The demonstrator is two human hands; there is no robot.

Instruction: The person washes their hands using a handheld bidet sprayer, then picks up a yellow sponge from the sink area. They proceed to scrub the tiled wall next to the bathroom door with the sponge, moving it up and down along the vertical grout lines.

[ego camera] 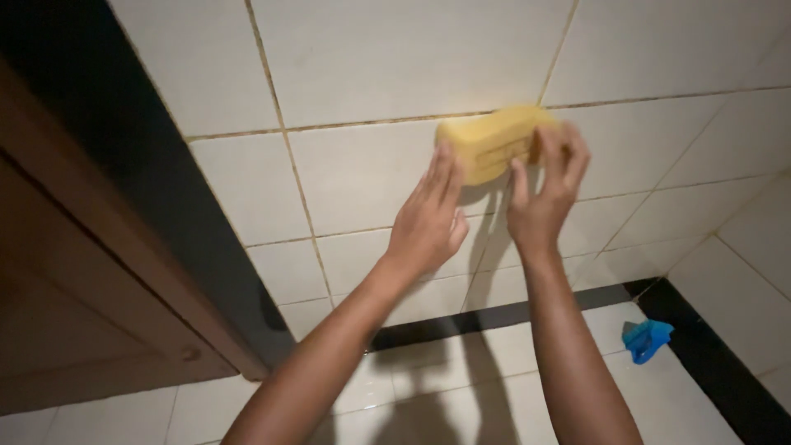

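While both forearms reach upward from the lower edge of the view, one white tiled wall point(362, 58) fills most of the frame, with brownish grout lines between the tiles. One brown wooden door point(74, 330) with a dark frame stands at the left. One black tile band point(494, 316) runs along the base of the wall, above the white floor point(461, 395). Two hands are present. One yellow sponge point(490, 142), oblong with rounded ends, lies flat against the wall across a grout line. The right hand point(544, 194) grips its right end with curled fingers. The left hand point(428, 218) is flat, fingers extended, fingertips at the sponge's left end. One small blue object point(647, 339) lies on the floor near the corner.
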